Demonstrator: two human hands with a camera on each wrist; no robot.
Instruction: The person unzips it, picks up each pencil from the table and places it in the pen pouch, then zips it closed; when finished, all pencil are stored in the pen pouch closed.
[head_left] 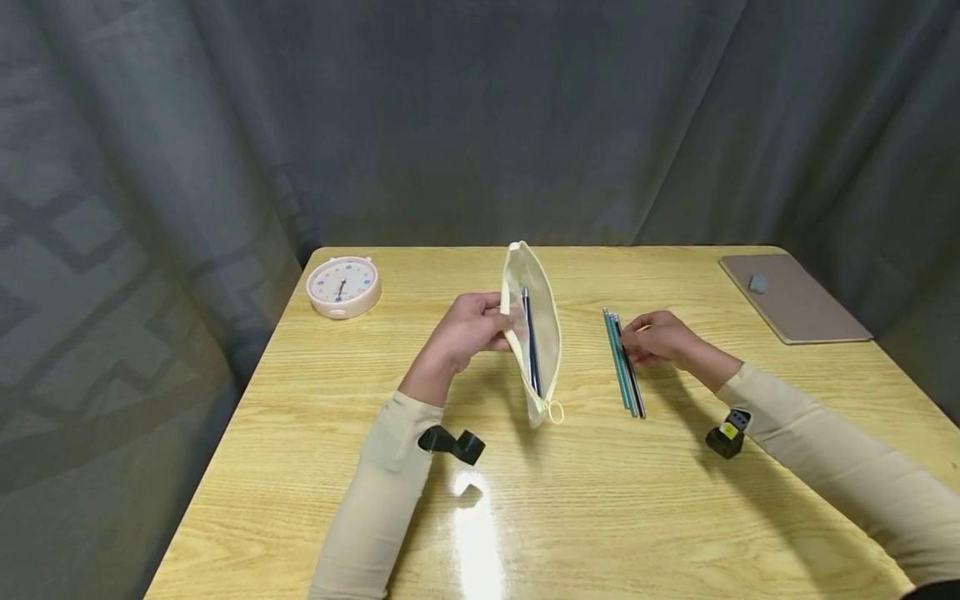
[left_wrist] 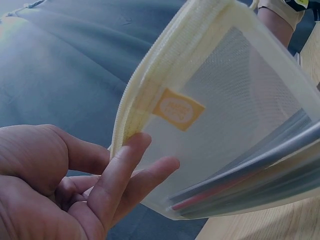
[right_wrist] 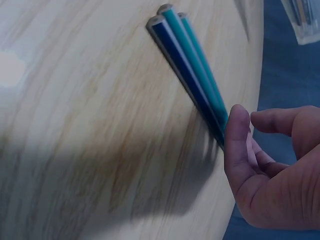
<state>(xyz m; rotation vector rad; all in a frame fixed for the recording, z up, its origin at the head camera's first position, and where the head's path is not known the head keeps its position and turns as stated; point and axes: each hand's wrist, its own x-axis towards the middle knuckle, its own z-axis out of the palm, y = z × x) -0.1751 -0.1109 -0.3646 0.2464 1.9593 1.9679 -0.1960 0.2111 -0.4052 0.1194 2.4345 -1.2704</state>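
My left hand (head_left: 472, 325) pinches the side of a cream mesh zip pouch (head_left: 553, 308), thumb on one face and fingers on the other. The pouch stands upright with its mouth parted; several dark pencils (head_left: 531, 342) show inside it. An orange label (left_wrist: 179, 109) is on the mesh in the left wrist view. Two teal pencils (head_left: 617, 358) and a dark blue pencil (right_wrist: 182, 65) lie side by side on the table. My right hand (head_left: 656, 337) is at their right side, fingertips at the dark blue one; its thumb and finger stand slightly apart.
A round white clock (head_left: 343, 287) stands at the table's (head_left: 300, 467) back left. At the back right lies a grey-brown notebook (head_left: 806, 304) with a small grey-blue block (head_left: 757, 284) on it. Dark curtains (head_left: 480, 125) hang behind the table.
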